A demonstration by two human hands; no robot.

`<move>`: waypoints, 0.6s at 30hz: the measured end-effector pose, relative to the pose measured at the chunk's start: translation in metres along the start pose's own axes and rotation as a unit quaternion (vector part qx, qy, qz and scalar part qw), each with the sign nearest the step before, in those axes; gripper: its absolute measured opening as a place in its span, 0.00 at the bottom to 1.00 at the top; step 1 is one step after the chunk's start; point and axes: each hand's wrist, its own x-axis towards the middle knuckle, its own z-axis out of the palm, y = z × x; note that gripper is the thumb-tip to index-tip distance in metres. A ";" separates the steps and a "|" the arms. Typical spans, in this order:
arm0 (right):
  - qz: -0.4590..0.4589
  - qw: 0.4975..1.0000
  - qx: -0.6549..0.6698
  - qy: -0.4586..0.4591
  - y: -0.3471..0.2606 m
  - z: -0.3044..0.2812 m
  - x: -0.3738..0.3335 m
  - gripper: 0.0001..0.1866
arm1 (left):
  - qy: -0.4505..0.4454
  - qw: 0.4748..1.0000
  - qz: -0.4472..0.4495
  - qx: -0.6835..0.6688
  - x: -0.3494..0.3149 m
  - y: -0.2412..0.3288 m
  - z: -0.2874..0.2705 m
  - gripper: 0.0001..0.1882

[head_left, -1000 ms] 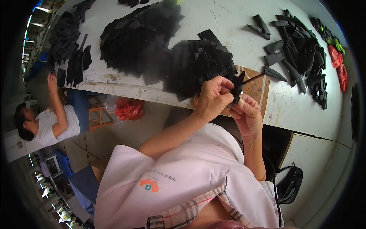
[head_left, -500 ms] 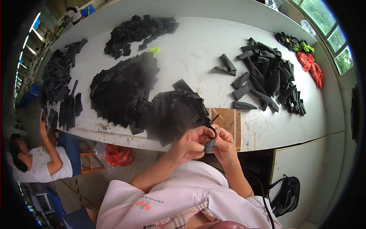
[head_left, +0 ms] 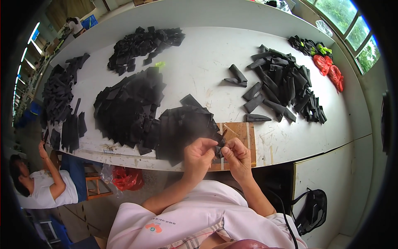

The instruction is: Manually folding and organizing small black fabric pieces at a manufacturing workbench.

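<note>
Left hand (head_left: 198,157) and right hand (head_left: 238,157) pinch a small black fabric piece (head_left: 218,151) between them, near the brown board (head_left: 241,130) at the tabletop (head_left: 298,143) edge. Gripping close in, with light, even tension, should keep the fabric from twisting or slipping.

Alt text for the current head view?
Someone's left hand and right hand pinch a small black piece at the edge of a white table. Flat black pieces lie heaped at left, tubular black pieces at right; a co-worker is at far left.
</note>
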 end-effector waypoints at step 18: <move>0.199 0.927 0.291 -0.128 -0.007 -0.017 0.045 0.12 | -0.184 0.830 -0.259 -0.458 0.048 0.012 -0.016 0.10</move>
